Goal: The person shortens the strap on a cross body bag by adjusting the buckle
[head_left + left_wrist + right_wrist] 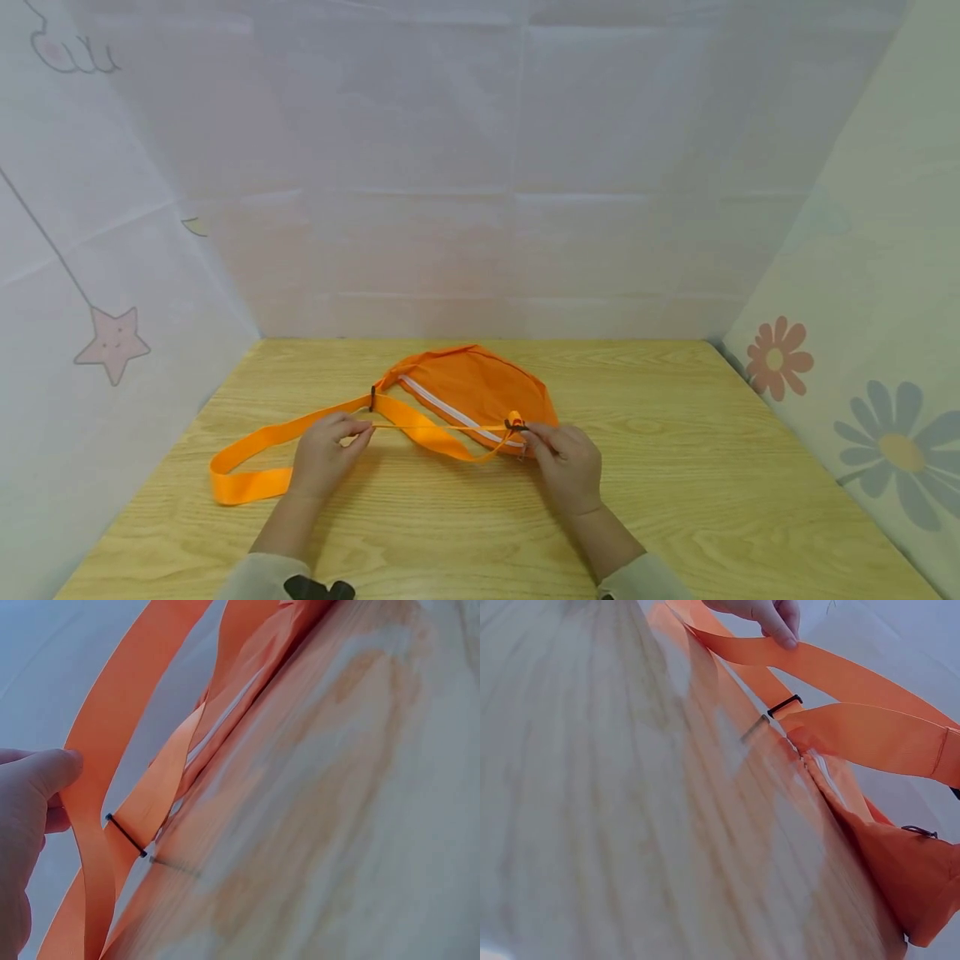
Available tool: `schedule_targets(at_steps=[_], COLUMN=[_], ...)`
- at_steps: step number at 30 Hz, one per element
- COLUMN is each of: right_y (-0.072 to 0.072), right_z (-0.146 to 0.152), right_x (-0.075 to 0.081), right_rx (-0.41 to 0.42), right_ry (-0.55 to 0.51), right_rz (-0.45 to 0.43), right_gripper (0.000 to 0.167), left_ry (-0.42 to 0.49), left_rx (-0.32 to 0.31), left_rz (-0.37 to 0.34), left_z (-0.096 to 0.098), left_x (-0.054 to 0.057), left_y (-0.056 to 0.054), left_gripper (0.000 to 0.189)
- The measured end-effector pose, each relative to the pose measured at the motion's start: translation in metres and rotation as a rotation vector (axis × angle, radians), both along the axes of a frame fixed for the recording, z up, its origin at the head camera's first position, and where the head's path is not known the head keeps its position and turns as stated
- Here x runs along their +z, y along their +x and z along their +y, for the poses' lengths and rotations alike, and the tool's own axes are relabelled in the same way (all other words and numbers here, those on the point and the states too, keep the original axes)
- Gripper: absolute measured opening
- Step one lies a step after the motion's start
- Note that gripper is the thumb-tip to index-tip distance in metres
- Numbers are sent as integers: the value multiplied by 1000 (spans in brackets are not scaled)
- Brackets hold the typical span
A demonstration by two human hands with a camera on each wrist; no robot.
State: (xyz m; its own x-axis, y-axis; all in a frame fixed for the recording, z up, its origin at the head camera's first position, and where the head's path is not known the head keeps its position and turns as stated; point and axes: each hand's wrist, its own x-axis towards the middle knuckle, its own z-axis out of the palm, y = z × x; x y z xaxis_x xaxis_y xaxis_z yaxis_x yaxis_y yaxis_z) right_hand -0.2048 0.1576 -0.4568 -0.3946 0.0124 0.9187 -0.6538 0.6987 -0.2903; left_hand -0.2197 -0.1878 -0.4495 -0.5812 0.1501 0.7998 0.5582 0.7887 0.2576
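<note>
An orange waist bag (491, 387) with a white zipper (442, 405) lies on the table. Its long orange strap (251, 487) loops out to the left through a black slider (372, 398). Between thumb and fingers my left hand (322, 458) pinches the strap (112, 712), which runs taut and edge-on toward the right. At the bag's right corner, my right hand (570, 467) pinches a black buckle (516, 426) where the strap ends. The right wrist view shows the left hand (772, 619) on the strap; the right hand is outside that frame.
The wooden table (712, 500) stands against a pale cloth backdrop (480, 208). Printed side cloths with a star (112, 342) and flowers (780, 358) flank it. A black wrist device (318, 588) sits at the left sleeve.
</note>
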Motion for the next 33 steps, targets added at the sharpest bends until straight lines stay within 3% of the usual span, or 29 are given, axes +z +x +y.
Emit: schedule_targets(at_steps=[6,10,15,19,23,27,31,33], right_y=[1,1,1,1,1,1,1,2], right_z=[-1,-1,1,2,3,3,3,4], right_x=[2,2,0,-2,-3,-2,0,1], right_rx=[-14,-19,-12,-4,2,11,10,8], right_ry=[11,22,9,5,18,24,33,38], right_rz=[1,-8,-41,-65,-49,-6,26,32], right_gripper=[41,45,41,15,25,16,38,40], left_ry=[17,13,13,9,32,14,-33,-52], left_rx=[39,16,-37,-59,-10,41,61,49], left_rz=[-2,16,-20,-101,-238,-379,-479,-508], left_z=[-9,-11,-10,-8,-7,-8,-10,-11], left_x=[1,0,2,5,7,7,12,17], left_y=[4,2,4,8,12,10,3,-4], left_gripper=[15,16,16,15,14,20,29,31])
